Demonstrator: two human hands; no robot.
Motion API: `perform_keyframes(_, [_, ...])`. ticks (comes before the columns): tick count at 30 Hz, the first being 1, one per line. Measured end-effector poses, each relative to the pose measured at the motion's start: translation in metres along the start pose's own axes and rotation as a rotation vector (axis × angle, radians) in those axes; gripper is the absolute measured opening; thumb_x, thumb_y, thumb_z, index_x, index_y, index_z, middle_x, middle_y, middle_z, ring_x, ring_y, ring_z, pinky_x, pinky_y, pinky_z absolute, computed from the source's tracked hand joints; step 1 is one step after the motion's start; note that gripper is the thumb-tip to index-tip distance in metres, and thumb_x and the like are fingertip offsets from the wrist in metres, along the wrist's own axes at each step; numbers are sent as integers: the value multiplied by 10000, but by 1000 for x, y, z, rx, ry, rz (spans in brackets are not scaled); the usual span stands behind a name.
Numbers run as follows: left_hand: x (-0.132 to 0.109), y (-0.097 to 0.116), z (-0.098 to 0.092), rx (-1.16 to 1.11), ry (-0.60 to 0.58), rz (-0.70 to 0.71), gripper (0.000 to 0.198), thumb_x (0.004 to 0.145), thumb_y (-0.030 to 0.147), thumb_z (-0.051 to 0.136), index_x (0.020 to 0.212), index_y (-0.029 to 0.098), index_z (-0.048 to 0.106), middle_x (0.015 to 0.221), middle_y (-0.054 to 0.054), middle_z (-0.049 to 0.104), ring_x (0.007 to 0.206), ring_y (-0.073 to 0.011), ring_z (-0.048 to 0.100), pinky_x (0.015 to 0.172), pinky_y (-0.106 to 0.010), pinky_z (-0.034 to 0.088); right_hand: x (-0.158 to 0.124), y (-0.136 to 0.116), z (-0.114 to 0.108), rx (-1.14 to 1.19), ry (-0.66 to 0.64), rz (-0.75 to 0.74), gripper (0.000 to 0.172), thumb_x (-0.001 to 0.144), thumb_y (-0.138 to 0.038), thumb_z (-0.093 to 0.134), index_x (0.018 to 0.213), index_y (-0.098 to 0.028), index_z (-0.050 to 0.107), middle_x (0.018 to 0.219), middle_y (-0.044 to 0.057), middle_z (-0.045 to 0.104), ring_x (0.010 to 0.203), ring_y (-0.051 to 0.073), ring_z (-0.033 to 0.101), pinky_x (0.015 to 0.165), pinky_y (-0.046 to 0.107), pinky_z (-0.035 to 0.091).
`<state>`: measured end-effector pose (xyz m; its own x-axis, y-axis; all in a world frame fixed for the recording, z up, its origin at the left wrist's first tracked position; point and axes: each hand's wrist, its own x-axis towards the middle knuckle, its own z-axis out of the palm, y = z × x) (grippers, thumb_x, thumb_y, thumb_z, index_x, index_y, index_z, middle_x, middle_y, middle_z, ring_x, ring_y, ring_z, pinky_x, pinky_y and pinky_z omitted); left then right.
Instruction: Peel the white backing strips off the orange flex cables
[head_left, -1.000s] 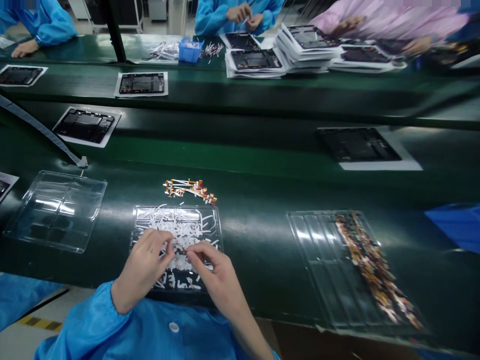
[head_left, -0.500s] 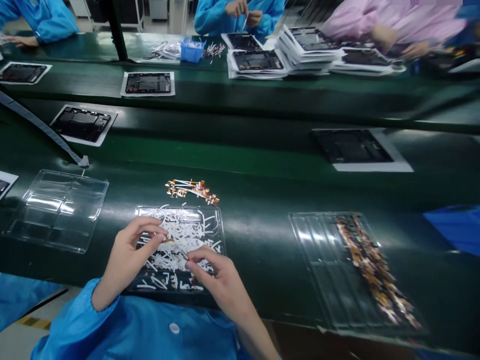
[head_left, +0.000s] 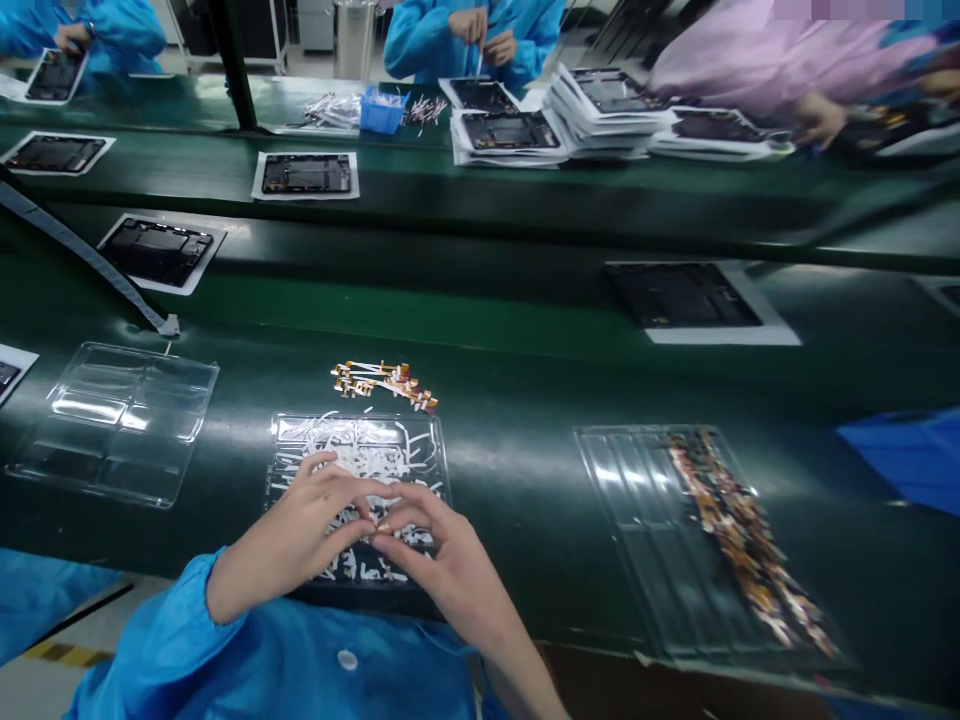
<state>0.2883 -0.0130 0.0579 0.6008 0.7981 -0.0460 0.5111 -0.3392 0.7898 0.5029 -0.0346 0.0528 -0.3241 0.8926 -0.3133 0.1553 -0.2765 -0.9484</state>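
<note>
My left hand [head_left: 300, 535] and my right hand [head_left: 442, 560] meet fingertip to fingertip over a clear plastic tray [head_left: 439, 450] filled with several white paper strips [head_left: 367, 460]. Between the fingertips of both hands sits a small orange flex-cable part [head_left: 381, 525]. Just beyond the tray lies a small pile of orange and white flex cables [head_left: 382, 380] on the green belt. Both wrists wear blue sleeves.
An empty clear tray [head_left: 120, 420] lies at the left. A long clear tray [head_left: 622, 500] at the right holds a row of several flex cables [head_left: 742, 545]. Black tablet frames on white sheets [head_left: 157, 250] [head_left: 682, 295] rest on the conveyor. Other people work at the far side, with stacked frames [head_left: 600, 110].
My left hand has moved right from the strips to meet my right hand, and both now pinch the small part together. The view shifted slightly.
</note>
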Motion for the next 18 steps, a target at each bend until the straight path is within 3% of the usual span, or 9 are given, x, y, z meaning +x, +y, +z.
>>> perform_keyframes(2, [1, -1, -3, -22, -16, 8, 427, 1023, 249, 583, 1429, 320, 474, 1323, -42, 647, 1311, -250, 542, 1190, -544, 359, -1, 0, -1, 0, -13, 2, 371, 896, -300, 751, 1234, -269, 600, 868, -38, 768, 909, 209, 719, 986, 369, 443])
perform_keyframes(4, [3, -3, -3, -38, -22, 46, 456, 1011, 252, 607, 1440, 313, 465, 1369, -48, 631, 1327, -248, 536, 1200, -537, 354, -1, 0, -2, 10, -25, 10, 371, 890, -315, 761, 1217, -265, 593, 871, -36, 768, 917, 214, 719, 986, 373, 444])
perform_keyframes(8, [4, -9, -3, -24, 8, 120, 281, 1020, 209, 597, 1285, 301, 578, 1137, 17, 734, 1139, -187, 657, 1265, -556, 192, 0, 1, -5, -4, -23, 44, 320, 887, -303, 757, 1163, -261, 601, 860, -33, 771, 893, 217, 716, 927, 366, 467])
perform_keyframes(12, [2, -13, -6, 77, 64, 170, 154, 1023, 194, 590, 1138, 276, 650, 1058, 29, 742, 1113, -180, 658, 1263, -546, 165, 4, 3, -9, -102, -55, 39, 154, 905, -318, 720, 1036, -235, 723, 921, 13, 773, 893, 227, 691, 850, 355, 480])
perform_keyframes(15, [2, -12, -7, 152, 97, 198, 193, 1032, 156, 561, 1161, 272, 646, 1089, 16, 747, 1175, -203, 626, 1229, -560, 217, 7, 4, -10, -104, -43, 16, 143, 928, -338, 681, 937, -226, 768, 915, 32, 763, 856, 223, 668, 794, 345, 492])
perform_keyframes(18, [1, -9, -2, 195, 228, 167, 166, 1011, 201, 612, 1164, 252, 651, 1120, -24, 737, 1136, -240, 626, 1081, -532, 403, 8, 6, -9, -66, 1, -33, 148, 938, -336, 668, 953, -238, 778, 900, 26, 759, 827, 209, 660, 774, 332, 497])
